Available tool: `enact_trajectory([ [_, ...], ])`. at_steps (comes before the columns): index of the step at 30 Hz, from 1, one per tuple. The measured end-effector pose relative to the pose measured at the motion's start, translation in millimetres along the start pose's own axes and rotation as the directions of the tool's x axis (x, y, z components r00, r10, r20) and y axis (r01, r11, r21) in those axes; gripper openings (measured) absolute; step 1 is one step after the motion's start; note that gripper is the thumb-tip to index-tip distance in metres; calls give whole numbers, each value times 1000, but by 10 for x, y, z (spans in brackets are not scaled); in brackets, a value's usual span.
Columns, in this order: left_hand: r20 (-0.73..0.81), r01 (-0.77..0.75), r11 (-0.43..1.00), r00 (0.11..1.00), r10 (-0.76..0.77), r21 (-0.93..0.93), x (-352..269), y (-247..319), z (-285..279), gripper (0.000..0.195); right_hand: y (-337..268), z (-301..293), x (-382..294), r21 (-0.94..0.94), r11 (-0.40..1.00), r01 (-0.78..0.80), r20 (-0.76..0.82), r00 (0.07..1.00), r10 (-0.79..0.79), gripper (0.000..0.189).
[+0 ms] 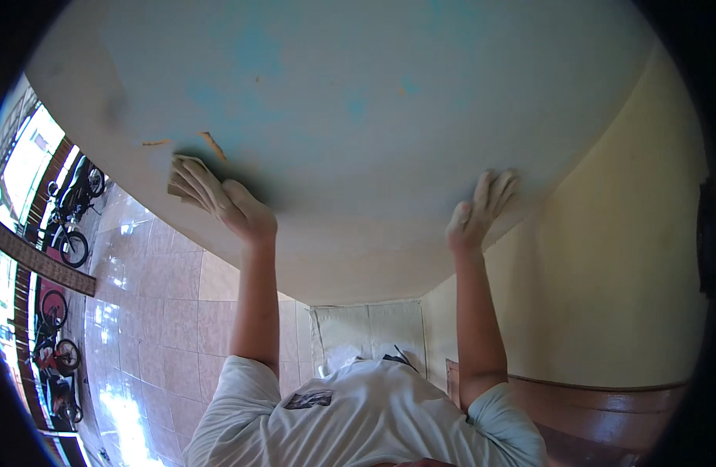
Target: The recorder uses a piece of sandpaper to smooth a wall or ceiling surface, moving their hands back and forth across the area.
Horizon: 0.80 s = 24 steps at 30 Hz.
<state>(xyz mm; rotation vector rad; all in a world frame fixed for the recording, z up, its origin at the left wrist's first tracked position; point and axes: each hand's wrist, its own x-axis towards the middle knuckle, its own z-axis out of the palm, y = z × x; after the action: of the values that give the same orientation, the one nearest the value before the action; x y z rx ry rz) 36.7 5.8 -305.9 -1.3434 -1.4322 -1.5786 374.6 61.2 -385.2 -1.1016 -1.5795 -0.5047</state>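
Note:
A wall (pixel 346 157) with a patchy whitish-grey surface and faint blue patches rises before me. My left hand (pixel 229 201) presses a folded tan sheet (pixel 175 185), which looks like sandpaper, against it. Just above those fingers, two narrow orange-brown marks (pixel 212 146) show on the wall. To the right, my right hand (pixel 485 204) rests on the same wall with its fingers extended and partly spread, holding nothing that I can see. Both hands look coated in pale dust.
A yellowish side wall (pixel 603 262) meets the wall at right, with brown wooden furniture (pixel 603 408) low against it. Shiny floor tiles (pixel 171 315) spread left; a pale sheet (pixel 369 330) covers the floor by the corner. Motorcycles (pixel 71 245) and a bicycle (pixel 54 308) stand outside.

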Motion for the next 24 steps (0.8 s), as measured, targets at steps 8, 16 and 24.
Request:
enact_trajectory([
  [8,149,105,993,983,-112,53,-1621,-113,234,65,295,-5,409,-37,992,119,-149,981,-124,62],
  [16,-68,-11,996,998,17,87,134,33,93,57,415,118,197,-128,982,142,-194,967,-165,60],
  [24,199,-2,986,980,-31,167,-1861,-111,336,73,400,138,44,-108,981,162,-117,978,-174,60],
])
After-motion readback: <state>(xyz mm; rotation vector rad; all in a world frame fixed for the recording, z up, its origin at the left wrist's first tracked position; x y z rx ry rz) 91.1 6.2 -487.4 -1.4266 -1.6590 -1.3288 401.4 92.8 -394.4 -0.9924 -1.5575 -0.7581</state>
